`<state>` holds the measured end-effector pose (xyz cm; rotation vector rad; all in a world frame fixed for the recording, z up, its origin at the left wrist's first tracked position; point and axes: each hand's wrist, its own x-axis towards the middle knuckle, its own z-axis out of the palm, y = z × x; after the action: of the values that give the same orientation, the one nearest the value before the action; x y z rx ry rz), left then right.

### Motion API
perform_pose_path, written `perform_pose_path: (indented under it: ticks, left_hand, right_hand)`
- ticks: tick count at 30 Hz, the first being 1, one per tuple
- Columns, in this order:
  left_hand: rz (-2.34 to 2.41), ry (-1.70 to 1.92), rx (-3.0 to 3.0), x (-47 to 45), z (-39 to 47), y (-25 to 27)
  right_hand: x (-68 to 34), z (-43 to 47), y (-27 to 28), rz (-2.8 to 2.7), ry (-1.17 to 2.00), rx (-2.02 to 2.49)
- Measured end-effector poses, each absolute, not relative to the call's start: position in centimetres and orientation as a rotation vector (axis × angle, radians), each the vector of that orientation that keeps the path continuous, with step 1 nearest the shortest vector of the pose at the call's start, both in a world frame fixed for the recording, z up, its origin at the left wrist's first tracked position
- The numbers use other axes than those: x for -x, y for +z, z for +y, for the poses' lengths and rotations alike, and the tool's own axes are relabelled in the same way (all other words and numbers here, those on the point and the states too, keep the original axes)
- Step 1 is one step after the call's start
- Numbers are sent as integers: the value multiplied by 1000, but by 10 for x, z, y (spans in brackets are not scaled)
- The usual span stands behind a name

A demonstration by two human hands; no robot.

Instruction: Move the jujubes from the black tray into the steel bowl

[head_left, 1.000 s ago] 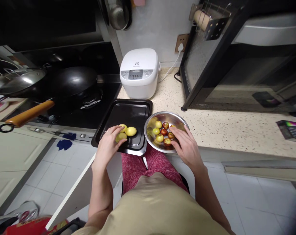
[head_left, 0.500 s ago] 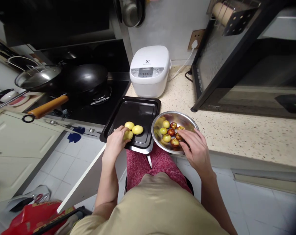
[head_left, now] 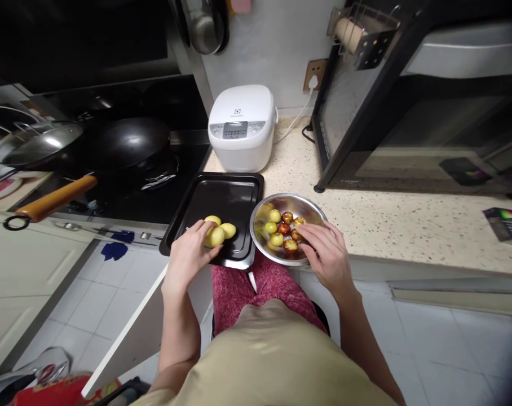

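Note:
My left hand (head_left: 189,248) curls its thumb and fingers round a smooth yellow lemon (head_left: 214,237) low on the black baking tray (head_left: 234,194). Two similar yellow lemons, one behind it (head_left: 212,220) and one to its right (head_left: 228,230), touch or nearly touch it. To the right, a steel bowl (head_left: 310,206) contains several jujubes, some yellow-green (head_left: 277,239) and some reddish brown (head_left: 284,229). My right hand (head_left: 327,254) reaches over the bowl's right side, thumb apart from the stretched fingers. Its fingertips are at the brown jujubes, partly covering them; I see nothing gripped there.
Behind the tray stands a white rice cooker (head_left: 241,132), its cord running to a wall socket. A large dark oven (head_left: 412,163) occupies the right of the speckled counter (head_left: 374,225). A wok (head_left: 129,141) sits on the left stove, its wooden handle (head_left: 61,197) sticking out forward.
The view has shifted right. My left hand and the lemons have moved slightly right on the tray, and the nearest lemon shows more clearly. My right hand stays over the bowl.

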<state>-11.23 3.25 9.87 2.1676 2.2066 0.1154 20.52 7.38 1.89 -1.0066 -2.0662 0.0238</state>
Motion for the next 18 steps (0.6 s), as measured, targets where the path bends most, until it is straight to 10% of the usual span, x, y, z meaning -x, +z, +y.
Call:
perform_pose_path:
  ticks: [18]
  left_hand:
    - [1222, 904, -2240, 15, 121, 50]
  right_hand:
    - [-199, 65, 17, -2037, 48, 968]
